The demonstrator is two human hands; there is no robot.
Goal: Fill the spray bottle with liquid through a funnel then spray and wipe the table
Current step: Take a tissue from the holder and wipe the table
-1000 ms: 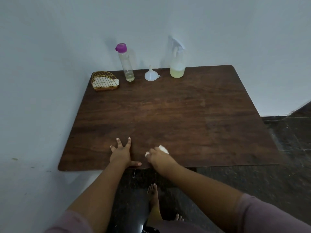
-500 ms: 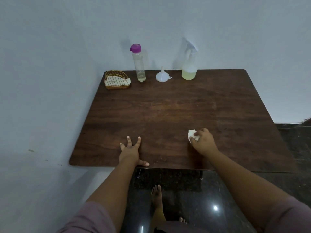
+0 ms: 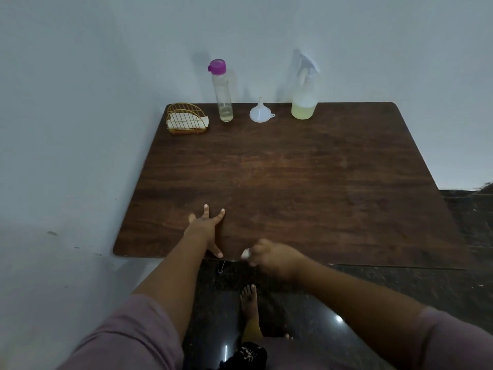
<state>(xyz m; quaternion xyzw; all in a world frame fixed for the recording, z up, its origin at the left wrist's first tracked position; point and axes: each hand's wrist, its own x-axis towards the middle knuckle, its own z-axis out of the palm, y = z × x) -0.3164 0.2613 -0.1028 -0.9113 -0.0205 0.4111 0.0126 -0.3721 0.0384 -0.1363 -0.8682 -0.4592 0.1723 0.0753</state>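
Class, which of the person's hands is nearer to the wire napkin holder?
Left. The left hand lies flat on the table below the napkin holder; the right hand is further right, at the near edge.

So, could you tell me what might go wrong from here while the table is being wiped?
1. The right hand grips the tissue at the table's near edge; a further sweep could carry it off the edge.
2. The funnel, the purple-capped bottle and the spray bottle stand along the far edge; wiping there could topple them.
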